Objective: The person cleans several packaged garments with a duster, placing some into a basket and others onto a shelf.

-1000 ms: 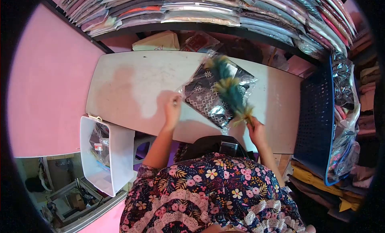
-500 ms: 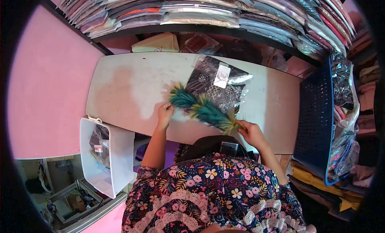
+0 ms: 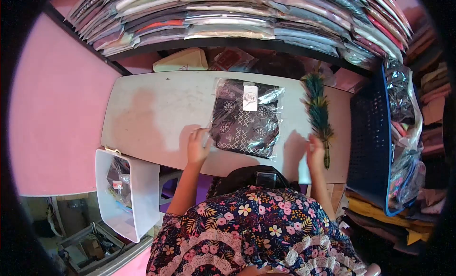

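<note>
A dark patterned garment folded in a clear plastic bag (image 3: 244, 128) lies flat on the white table, with a white tag (image 3: 250, 98) near its top. My left hand (image 3: 197, 147) is at the bag's lower left side, fingers apart and holding nothing. To the right of the bag, a green and yellow feather duster (image 3: 318, 105) rests on the table with its handle toward me. My right hand (image 3: 315, 155) is just left of that handle, its fingers loosely extended and nothing visible in them.
Stacks of bagged clothes (image 3: 228, 19) fill the shelf above the table (image 3: 161, 105). A blue basket (image 3: 373, 133) of bagged items stands at the right. At the lower left is a white bin (image 3: 145, 195) with bagged items inside.
The feather duster has gone from over the bag to the table's right side, and my right hand has let go of it. The bag now lies straighter. My left hand has shifted slightly lower.
</note>
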A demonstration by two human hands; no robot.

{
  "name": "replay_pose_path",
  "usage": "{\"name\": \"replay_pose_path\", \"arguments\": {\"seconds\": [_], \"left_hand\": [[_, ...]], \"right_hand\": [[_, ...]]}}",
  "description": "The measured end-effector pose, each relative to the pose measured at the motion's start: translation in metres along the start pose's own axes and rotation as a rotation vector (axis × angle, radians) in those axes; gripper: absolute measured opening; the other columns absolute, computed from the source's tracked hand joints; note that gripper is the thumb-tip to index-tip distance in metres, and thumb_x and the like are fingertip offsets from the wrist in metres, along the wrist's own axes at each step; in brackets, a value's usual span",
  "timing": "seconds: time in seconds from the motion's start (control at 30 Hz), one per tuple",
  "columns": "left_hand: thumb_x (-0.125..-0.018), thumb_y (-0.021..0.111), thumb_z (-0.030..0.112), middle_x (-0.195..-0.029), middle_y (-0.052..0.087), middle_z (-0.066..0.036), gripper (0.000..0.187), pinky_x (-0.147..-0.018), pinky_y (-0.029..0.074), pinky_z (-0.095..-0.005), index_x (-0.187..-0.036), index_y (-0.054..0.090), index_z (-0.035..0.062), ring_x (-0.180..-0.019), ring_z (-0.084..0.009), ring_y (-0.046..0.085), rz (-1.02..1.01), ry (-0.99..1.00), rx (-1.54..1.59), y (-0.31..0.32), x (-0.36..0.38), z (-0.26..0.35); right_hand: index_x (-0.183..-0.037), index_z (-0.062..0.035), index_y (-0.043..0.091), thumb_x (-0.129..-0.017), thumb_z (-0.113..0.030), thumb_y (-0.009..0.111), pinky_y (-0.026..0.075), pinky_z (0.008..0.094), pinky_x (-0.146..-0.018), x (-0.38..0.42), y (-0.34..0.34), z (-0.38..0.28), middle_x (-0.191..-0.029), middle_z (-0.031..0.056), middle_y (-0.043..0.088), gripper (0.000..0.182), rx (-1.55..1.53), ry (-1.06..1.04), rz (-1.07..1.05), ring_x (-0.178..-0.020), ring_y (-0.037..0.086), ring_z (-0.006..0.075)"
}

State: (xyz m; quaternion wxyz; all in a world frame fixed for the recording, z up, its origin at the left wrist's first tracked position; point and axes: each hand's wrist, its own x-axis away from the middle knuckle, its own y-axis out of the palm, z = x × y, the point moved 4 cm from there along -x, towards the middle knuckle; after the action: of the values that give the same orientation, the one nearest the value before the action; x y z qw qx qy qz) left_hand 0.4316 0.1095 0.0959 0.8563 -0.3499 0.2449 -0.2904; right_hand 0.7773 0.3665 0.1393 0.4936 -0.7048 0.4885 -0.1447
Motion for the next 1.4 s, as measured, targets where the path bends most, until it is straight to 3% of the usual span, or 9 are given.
{"name": "replay_pose_path", "arguments": {"seconds": [0.2,0.3,0.4,0.53,0.63,0.93,1.13,1.2,1.4], "left_hand": [[-0.073,0.068,0.02,-0.121,0.051,-0.015,0.05,-0.099,0.034,-0.0428,-0.12,0.053,0.0082,-0.119,-0.032,0.042,-0.366,0.511,0.034,0.03,0.017,0.052],[-0.075,0.069,0.02,-0.118,0.053,-0.02,0.057,-0.095,0.039,-0.0427,-0.125,0.048,0.0029,-0.112,-0.0323,0.049,0.075,0.15,-0.052,0.022,0.014,0.018],[-0.079,0.069,0.023,-0.105,0.059,-0.018,0.054,-0.081,0.047,-0.0372,-0.122,0.047,-0.0017,-0.095,-0.0272,0.059,-0.013,-0.367,0.363,0.049,0.025,-0.048],[-0.081,0.069,0.024,-0.088,0.062,-0.011,0.045,-0.067,0.05,-0.0299,-0.114,0.053,-0.0015,-0.079,-0.0196,0.062,-0.068,-0.391,0.35,0.055,0.03,-0.06],[-0.08,0.07,0.018,-0.084,0.06,-0.004,0.024,-0.061,0.047,-0.0241,-0.097,0.062,0.0028,-0.072,-0.0117,0.059,-0.249,-0.786,0.861,0.058,0.042,-0.046],[-0.078,0.068,0.005,-0.083,0.06,-0.002,0.02,-0.062,0.049,-0.0254,-0.095,0.058,0.0062,-0.071,-0.0113,0.057,-0.183,-0.855,1.113,0.062,0.044,-0.026],[-0.077,0.061,-0.004,-0.08,0.057,0.0,0.02,-0.064,0.047,-0.0233,-0.092,0.055,0.0063,-0.074,-0.0091,0.056,-0.034,-0.644,1.299,0.031,0.027,-0.04],[-0.075,0.061,-0.007,-0.078,0.056,0.002,0.02,-0.064,0.046,-0.0225,-0.089,0.054,0.0062,-0.071,-0.0082,0.055,0.189,-0.344,1.108,-0.012,0.007,-0.019],[-0.076,0.063,-0.004,-0.091,0.065,-0.012,0.015,-0.077,0.05,-0.0292,-0.088,0.06,0.0031,-0.085,-0.0205,0.065,-0.033,0.304,0.547,-0.087,-0.022,0.104]], "right_hand": [[-0.109,-0.0006,0.06,-0.082,-0.004,0.058,0.052,0.0351,-0.069,-0.011,0.065,-0.037,-0.088,0.0162,0.066,0.028,-0.324,0.06,-0.209,-0.077,0.065,0.0275],[-0.109,-0.0012,0.06,-0.081,-0.004,0.058,0.052,0.0354,-0.068,-0.025,0.065,-0.057,-0.089,0.0157,0.066,0.028,-0.333,0.049,-0.221,-0.075,0.065,0.027],[-0.108,-0.0018,0.061,-0.08,-0.004,0.06,0.052,0.0353,-0.066,-0.042,0.076,-0.072,-0.088,0.0163,0.066,0.028,-0.388,0.053,-0.235,-0.073,0.065,0.0277],[-0.1,-0.0013,0.064,-0.08,-0.008,0.06,0.051,0.0391,-0.067,-0.079,0.103,-0.101,-0.088,0.0185,0.065,0.021,-0.366,-0.143,-0.219,-0.076,0.064,0.0334],[-0.097,-0.001,0.064,-0.082,-0.012,0.056,0.05,0.0432,-0.071,-0.117,0.127,-0.125,-0.091,0.0199,0.064,0.02,-0.26,-0.176,-0.305,-0.081,0.063,0.0364],[-0.116,-0.0019,0.057,-0.087,-0.018,0.052,0.047,0.0428,-0.085,-0.189,0.211,-0.152,-0.107,0.0205,0.062,0.034,-0.007,-0.032,-0.444,-0.1,0.059,0.035],[-0.098,-0.0064,0.066,-0.083,-0.023,0.058,0.049,0.0409,-0.08,-0.209,0.217,-0.181,-0.098,0.0152,0.066,0.024,0.181,-0.327,-0.68,-0.093,0.062,0.033],[-0.094,-0.0049,0.065,-0.082,-0.023,0.058,0.05,0.0414,-0.075,-0.215,0.213,-0.199,-0.097,0.0172,0.065,0.022,-0.038,-0.294,-0.702,-0.086,0.063,0.0348],[-0.119,-0.0067,0.051,-0.086,-0.012,0.057,0.05,0.0288,-0.057,-0.237,0.141,-0.201,-0.103,0.0052,0.06,0.034,-0.99,-0.021,-0.57,-0.068,0.059,0.0144]]}}
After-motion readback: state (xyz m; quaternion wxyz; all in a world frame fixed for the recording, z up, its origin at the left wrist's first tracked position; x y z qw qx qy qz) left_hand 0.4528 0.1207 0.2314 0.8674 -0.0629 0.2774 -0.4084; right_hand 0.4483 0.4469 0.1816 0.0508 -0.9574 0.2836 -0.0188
